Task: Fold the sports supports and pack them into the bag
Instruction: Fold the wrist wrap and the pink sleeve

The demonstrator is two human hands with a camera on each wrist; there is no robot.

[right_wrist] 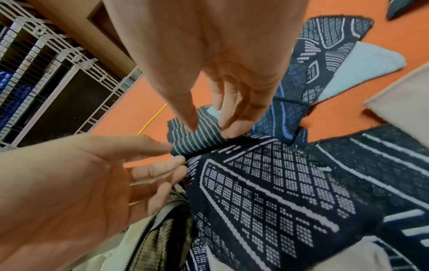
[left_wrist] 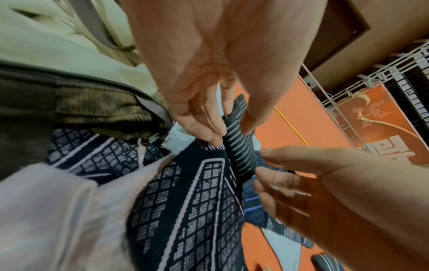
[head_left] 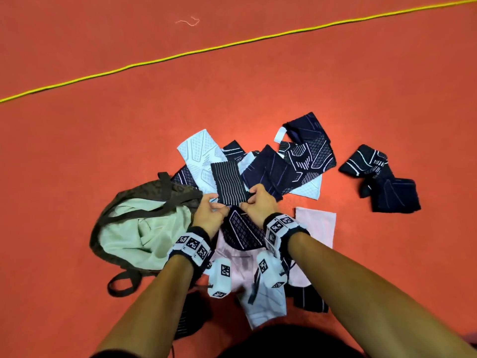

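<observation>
Count one bag [head_left: 124,228] on the floor [head_left: 103,151]. Count two hands: one left hand [head_left: 209,213] and one right hand [head_left: 258,202]. Each wrist carries one marker band [head_left: 192,248], two in all.

Count one striped support [head_left: 228,184]. Count at least seven dark supports [head_left: 268,171] with pale patterning. Two of these lie apart at the right, the rest overlap in one pile, so you cannot fix an exact total. Count at least three pale supports [head_left: 198,153], partly covered. Count one plain pink cloth [head_left: 317,226].

Count one yellow cord [head_left: 232,45] and one loose thread [head_left: 188,21].
</observation>
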